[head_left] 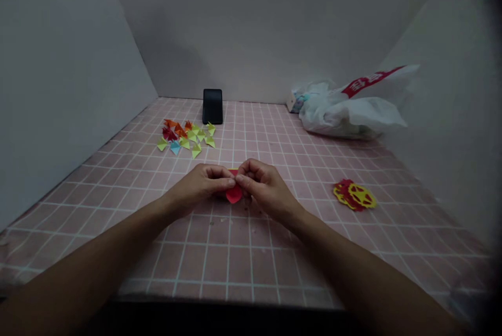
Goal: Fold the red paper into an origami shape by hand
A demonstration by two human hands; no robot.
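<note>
Near the middle of the table, my left hand (206,183) and my right hand (266,185) meet fingertip to fingertip. Both are closed in a pinch on a small piece of red paper (234,195). Its rounded lower end hangs below the thumbs, while the fingers cover much of the rest. A thin yellow edge shows behind the red, just above the fingertips; I cannot tell whether it belongs to the same piece. Off to the right of my right hand lies a small pile of red and yellow paper cutouts (361,196), the top one round with a star.
Several small folded paper pieces (192,136) in yellow, orange, red and blue lie at the back left. Behind them stands a black phone (212,106). A white plastic bag (345,116) with a red band sits at the back right, beside a small box (293,101). Pale walls enclose the pink checked tabletop (239,263).
</note>
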